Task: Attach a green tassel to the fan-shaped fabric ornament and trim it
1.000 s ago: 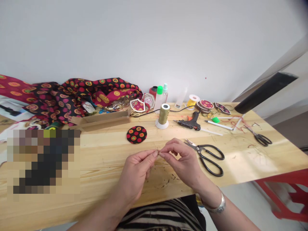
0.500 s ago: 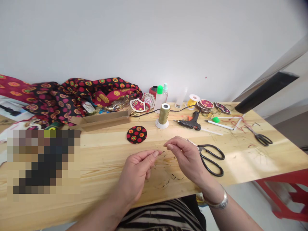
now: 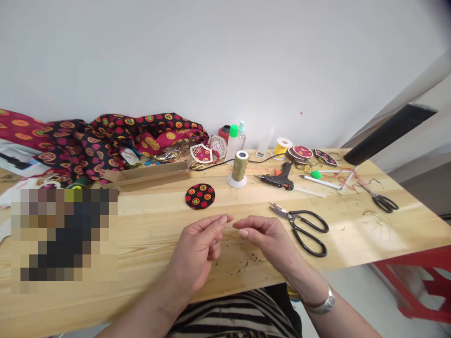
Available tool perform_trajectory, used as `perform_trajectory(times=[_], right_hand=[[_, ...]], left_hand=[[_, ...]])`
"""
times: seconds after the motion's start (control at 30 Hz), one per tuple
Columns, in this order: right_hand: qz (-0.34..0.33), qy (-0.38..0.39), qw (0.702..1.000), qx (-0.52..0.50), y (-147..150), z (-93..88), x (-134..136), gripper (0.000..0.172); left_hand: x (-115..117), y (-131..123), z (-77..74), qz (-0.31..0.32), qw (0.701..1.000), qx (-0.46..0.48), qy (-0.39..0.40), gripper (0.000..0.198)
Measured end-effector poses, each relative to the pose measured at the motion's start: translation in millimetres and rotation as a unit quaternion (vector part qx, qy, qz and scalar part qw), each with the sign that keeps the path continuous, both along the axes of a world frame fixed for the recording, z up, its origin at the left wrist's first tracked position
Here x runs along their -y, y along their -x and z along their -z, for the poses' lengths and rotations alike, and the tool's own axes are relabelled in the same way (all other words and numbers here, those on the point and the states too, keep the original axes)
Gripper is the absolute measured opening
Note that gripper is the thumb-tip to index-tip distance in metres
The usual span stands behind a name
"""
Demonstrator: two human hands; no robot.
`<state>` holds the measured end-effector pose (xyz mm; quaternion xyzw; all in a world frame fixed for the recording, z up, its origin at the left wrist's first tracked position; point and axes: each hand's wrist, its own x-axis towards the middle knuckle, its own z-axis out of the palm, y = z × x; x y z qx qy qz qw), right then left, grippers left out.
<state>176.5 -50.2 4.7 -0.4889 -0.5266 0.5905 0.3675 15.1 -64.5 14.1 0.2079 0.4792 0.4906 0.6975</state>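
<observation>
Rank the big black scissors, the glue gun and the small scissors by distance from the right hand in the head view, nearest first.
From the right hand:
1. Big black scissors, just to its right.
2. Glue gun, behind it, toward the wall.
3. Small scissors, far off to the right.

Head-worn view, forward and down, close over left hand (image 3: pixel 198 253), right hand (image 3: pixel 268 238) and table (image 3: pixel 148 220), edges possibly warped.
</observation>
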Motion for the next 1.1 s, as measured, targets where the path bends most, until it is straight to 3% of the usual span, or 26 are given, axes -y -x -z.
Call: perform_trajectory(times=[0.13,0.3,0.43,0.67,0.83,1.1], right_hand=[[0.019,0.007,0.998,-0.061,3.2,1.7,2.7,0.016],[0.056,-0.113,0.99,-0.06,9.4,-0.6,5.0,0.012],[0.056,-0.222,0.973,0.001,10.5,-0.6,6.1,0.004],[-0.002,-0.37,0.919,0.136,2.5,-15.9,1.8,0.01],[-0.017,-0.406,0.899,0.164,0.8,-21.0,-3.8,0.011],[-0.012,-0.398,0.901,0.171,2.0,-19.2,-7.0,0.009]], left_hand=[[0.7,-0.7,-1.3,-0.002,1.0,-0.014,0.0,0.023],[0.8,-1.8,-1.9,0.003,1.0,-0.03,-0.004,0.025],[1.4,-2.8,-1.8,0.013,0.998,-0.052,-0.013,0.027],[2.2,-2.8,-3.6,0.03,0.993,-0.112,-0.031,0.028],[1.5,-3.1,-2.9,0.031,0.99,-0.132,-0.05,0.026],[4.4,-3.0,-3.3,0.082,0.987,-0.121,-0.073,0.023]])
